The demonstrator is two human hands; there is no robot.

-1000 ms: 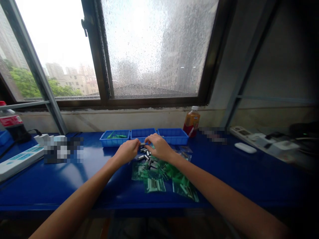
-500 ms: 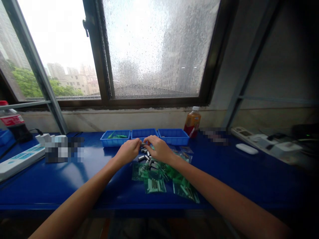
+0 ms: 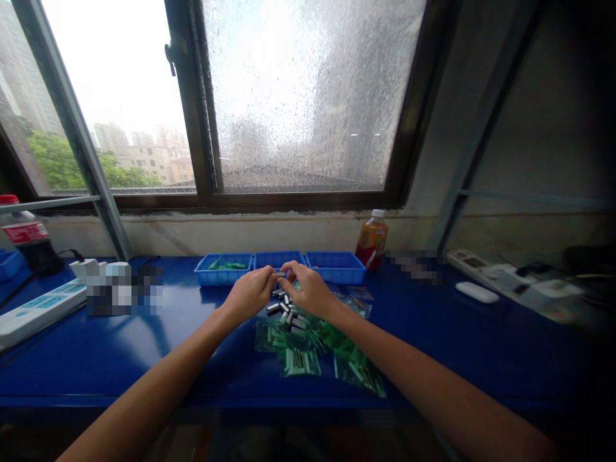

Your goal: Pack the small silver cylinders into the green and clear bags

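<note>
My left hand (image 3: 249, 292) and my right hand (image 3: 308, 292) meet over the table, their fingertips pinched on one small silver-grey piece (image 3: 280, 275). Its exact kind is too small to make out. Below them lies a loose pile of short silver-and-black metal pieces (image 3: 273, 308). Nearer to me are clear green-tinted plastic bags (image 3: 299, 363) holding thin rods and pale strips. More green bags (image 3: 359, 369) lie partly under my right forearm.
Three joined blue bins (image 3: 335, 274) stand behind my hands; the left one holds green items (image 3: 226, 264). A drink bottle (image 3: 372, 240) is right of them. Power strips (image 3: 43, 311) lie at the left and far right, with a cola bottle (image 3: 29, 240) at far left.
Both hands stay nearly in place. The fingers have shifted slightly, and the small silver-grey piece between them shows more plainly now.
</note>
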